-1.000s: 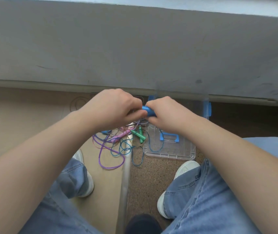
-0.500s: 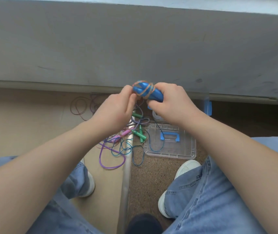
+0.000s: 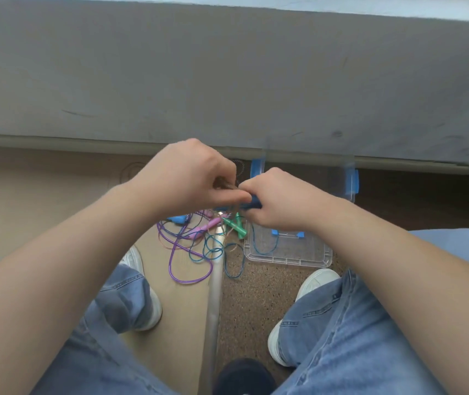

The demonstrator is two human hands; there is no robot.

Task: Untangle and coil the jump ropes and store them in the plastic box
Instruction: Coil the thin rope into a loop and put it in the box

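1. Head view looks down past both forearms to the floor (image 3: 256, 303) between the person's knees.
2. Left hand (image 3: 187, 178) and right hand (image 3: 282, 201) meet in the middle, touching, above the floor.
3. Right fingers are curled round a blue handle (image 3: 252, 206), whose left end pokes out toward the left hand.
4. Left thumb and fingers pinch a brownish cord (image 3: 223, 183) just beside that handle; how it is wound I cannot tell.
5. Ropes (image 3: 196, 246) lie tangled on the floor under the hands: purple and blue loops, a pink handle (image 3: 209, 224) and green handles (image 3: 234, 223).
6. The tangle straddles a metal strip (image 3: 216, 283) in the floor.
7. A clear lid (image 3: 299, 252) lies flat just right of the tangle, and one blue loop (image 3: 264, 246) drapes over its left part.
8. The clear box (image 3: 327, 178) with blue latches stands beyond the lid, against the grey wall (image 3: 227, 81), partly behind the right hand.
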